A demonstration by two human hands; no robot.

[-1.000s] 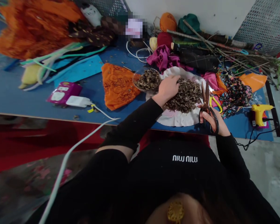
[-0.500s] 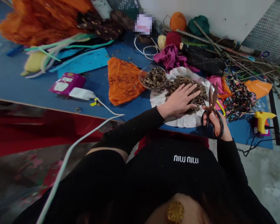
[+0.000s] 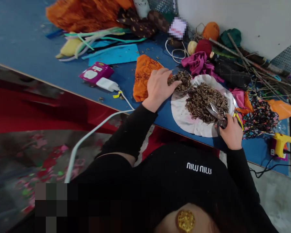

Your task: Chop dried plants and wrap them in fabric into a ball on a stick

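Note:
A round white cloth [image 3: 179, 112] lies near the table's front edge with a heap of brown dried plant bits [image 3: 206, 100] on it. My right hand [image 3: 231, 132] is closed around dark-handled scissors [image 3: 215, 113], their blades over the heap's right part and pointing left. Left of the heap stands a clear bowl [image 3: 189, 86] of similar brown bits. My left hand [image 3: 158, 87] grips this bowl at its left side, thumb towards the front and fingers around the rim. Part of the bowl is hidden by that hand. An orange printed cloth [image 3: 142, 77] lies just behind and left of it.
A purple power strip [image 3: 97, 72] with a white plug [image 3: 108, 84] and trailing cable lies left. Fabric scraps [image 3: 262, 111] and a yellow glue gun [image 3: 281, 144] are at the right. Sticks [image 3: 247, 60], wrapped balls [image 3: 210, 30] and an orange cloth pile [image 3: 84, 16] line the back.
My left hand has left the heap and moved left to the bowl. The scissors have swung from pointing up and away to lying low over the heap. The view has shifted.

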